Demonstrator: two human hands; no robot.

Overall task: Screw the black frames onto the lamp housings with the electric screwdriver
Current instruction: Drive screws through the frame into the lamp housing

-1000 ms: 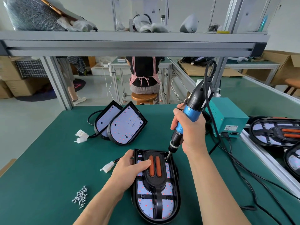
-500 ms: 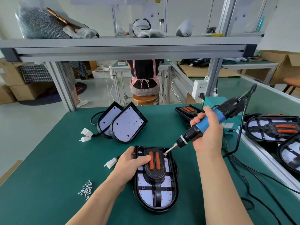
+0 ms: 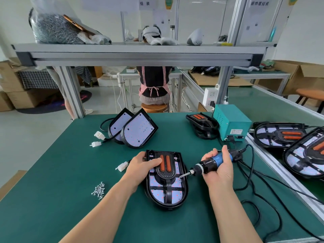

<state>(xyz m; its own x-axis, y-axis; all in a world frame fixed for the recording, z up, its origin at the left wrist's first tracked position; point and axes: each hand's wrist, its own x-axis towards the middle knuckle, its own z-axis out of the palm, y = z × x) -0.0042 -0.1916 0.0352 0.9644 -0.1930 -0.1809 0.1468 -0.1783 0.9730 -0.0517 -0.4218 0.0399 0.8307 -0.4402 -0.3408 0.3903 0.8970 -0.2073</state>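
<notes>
A lamp housing (image 3: pixel 166 193) lies flat on the green table with a black frame (image 3: pixel 165 174) bearing two orange strips on top of it. My left hand (image 3: pixel 140 168) rests on the frame's upper left, thumb beside the orange strips. My right hand (image 3: pixel 218 170) grips the blue and black electric screwdriver (image 3: pixel 210 163), which lies nearly level; its bit tip points left at the frame's right side. Two bare lamp housings (image 3: pixel 135 130) lean together at the back. Loose screws (image 3: pixel 99 190) lie in a small pile at the left.
A teal power box (image 3: pixel 231 122) stands at the back right, a spare black frame (image 3: pixel 201 125) beside it. Black cables (image 3: pixel 252 186) trail over the table's right side. Finished lamps (image 3: pixel 280 135) lie on the right-hand conveyor. A shelf (image 3: pixel 140 53) runs overhead. A person sits beyond the table.
My right hand has lowered and tipped the screwdriver from upright at the frame's top right corner to nearly level, tip now by the frame's right side. The left hand stays on the frame.
</notes>
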